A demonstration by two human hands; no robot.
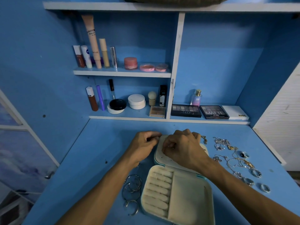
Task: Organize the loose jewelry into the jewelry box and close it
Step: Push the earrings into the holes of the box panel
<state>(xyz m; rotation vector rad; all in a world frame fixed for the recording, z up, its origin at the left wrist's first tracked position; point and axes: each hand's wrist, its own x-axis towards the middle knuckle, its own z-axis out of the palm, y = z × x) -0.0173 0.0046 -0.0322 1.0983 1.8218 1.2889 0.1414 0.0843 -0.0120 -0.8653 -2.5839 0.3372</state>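
Jewelry box [186,197] lies open, curled right hand [183,146] over lid [159,154], curled left hand [142,144] beside; grasps unclear.

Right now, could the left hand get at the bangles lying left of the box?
Probably yes. The bangles lie uncovered on the desk just beside the left forearm, and the left hand need only draw back from the box lid.

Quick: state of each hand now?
Left hand: fingers curled beside the cream jewelry box lid; hold cannot be told.
Right hand: curled on that lid; cannot tell.

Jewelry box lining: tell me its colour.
Cream lining; shows best in the head view.
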